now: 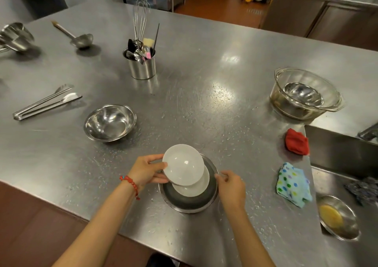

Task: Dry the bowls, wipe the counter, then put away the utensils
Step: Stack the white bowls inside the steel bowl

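My left hand (146, 170) grips a small white bowl (183, 164) by its left rim, tilted above a second white bowl (196, 187). That second bowl sits inside a dark bowl nested in a steel bowl (189, 202) near the counter's front edge. My right hand (232, 187) pinches the right rim of the steel bowl. An empty steel bowl (109, 122) stands to the left. A glass bowl (304, 93) with a steel bowl inside is at the right. A spotted blue cloth (292, 185) and a red cloth (296, 142) lie to the right. Water drops speckle the steel counter (204, 66).
A steel utensil holder (142, 64) with a whisk and brush stands at the back centre. Tongs (44, 103), a ladle (78, 37) and measuring cups (15, 37) lie at the left. A sink (343, 150) is at the right, with a small steel bowl (338, 217) holding a yellow sponge.
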`<state>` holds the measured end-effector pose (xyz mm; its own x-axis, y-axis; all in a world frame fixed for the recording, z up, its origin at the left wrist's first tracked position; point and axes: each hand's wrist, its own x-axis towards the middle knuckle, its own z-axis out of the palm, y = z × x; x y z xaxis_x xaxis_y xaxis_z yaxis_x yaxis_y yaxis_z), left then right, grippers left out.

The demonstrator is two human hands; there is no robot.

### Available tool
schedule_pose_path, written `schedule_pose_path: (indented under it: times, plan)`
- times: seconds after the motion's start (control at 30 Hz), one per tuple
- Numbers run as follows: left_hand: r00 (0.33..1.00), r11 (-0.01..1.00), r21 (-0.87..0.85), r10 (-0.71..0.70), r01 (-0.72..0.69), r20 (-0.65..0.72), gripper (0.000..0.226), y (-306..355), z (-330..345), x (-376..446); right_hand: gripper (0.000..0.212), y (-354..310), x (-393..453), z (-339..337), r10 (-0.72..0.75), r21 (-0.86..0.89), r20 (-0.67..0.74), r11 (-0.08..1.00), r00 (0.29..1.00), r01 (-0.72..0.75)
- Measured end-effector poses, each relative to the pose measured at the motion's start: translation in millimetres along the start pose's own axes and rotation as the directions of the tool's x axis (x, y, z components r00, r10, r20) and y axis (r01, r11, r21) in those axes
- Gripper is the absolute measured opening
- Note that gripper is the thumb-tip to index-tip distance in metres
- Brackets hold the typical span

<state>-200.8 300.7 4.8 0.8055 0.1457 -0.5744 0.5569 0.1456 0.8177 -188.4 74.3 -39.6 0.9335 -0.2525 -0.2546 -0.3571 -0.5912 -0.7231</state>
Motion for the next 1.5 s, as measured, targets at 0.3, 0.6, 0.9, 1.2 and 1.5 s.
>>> schedule_pose_path:
  times: [0.3,0.6,0.9,1.2,1.5]
  plan:
    - [0.999,0.968,0.251,0.02,-0.009,-0.042,0.037,-6.6,19.1,5.1,0.021,21.8,1.9,-0.8,0.076,0.334,0.177,0.933,0.981,-0.132]
    - [0.942,0.925,0.356,0.228,-0.131,-0.245,0.032,-30.6,5.0,10.1,0.013,22.0,-0.7,1.1,0.099,0.462,0.254,0.862,0.962,-0.21]
    - [0.936,1.0,0.027,0.017,-0.008,-0.352,0.009,-62.1,7.1,9.9,0.016,18.7,-3.3,3.1,0.079,0.51,0.179,0.845,0.981,-0.161]
    - [0.92,0.984,-0.101,0.099,-0.148,-0.379,0.022,-38.9,-26.1,16.3,0.015,-19.3,14.2,24.0,-0.007,0.516,0.143,0.854,0.99,-0.069]
    - [0.898,0.97,-0.03,0.211,-0.24,-0.386,0.015,25.9,-153.6,58.7,0.028,-120.9,23.4,123.3,-0.107,0.557,0.11,0.83,0.988,0.028]
